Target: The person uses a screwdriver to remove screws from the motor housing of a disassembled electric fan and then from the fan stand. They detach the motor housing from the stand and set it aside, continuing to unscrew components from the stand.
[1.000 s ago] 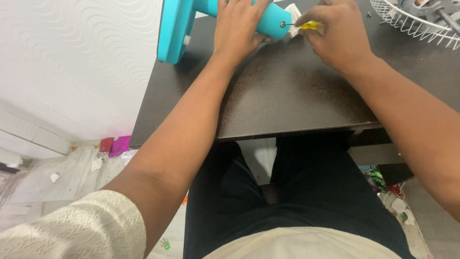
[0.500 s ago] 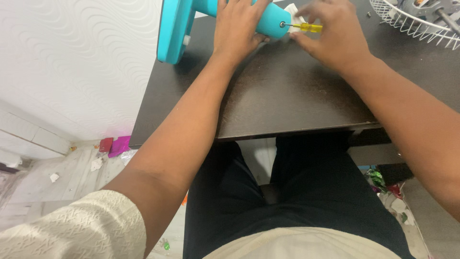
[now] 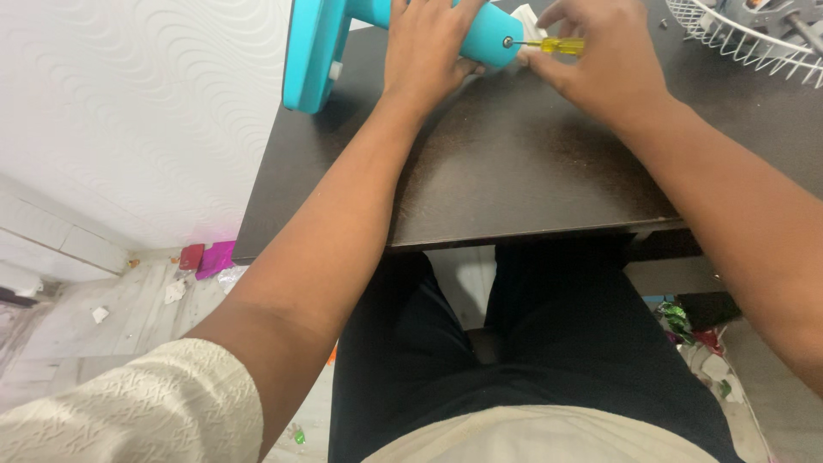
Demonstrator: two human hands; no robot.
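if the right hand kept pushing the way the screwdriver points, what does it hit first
Most likely the turquoise stand: the yellow-handled screwdriver in the right hand points left, its tip at the stand's rounded end, which the left hand steadies.

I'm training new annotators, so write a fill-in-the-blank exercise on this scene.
1. The left hand presses down on a ____-coloured plastic stand.
2. The right hand holds a screwdriver with a ____ handle.
3. Its tip meets the stand's ____ end.
4. A white ____ guard lies on the dark table.

Missing words: turquoise; yellow; rounded; wire
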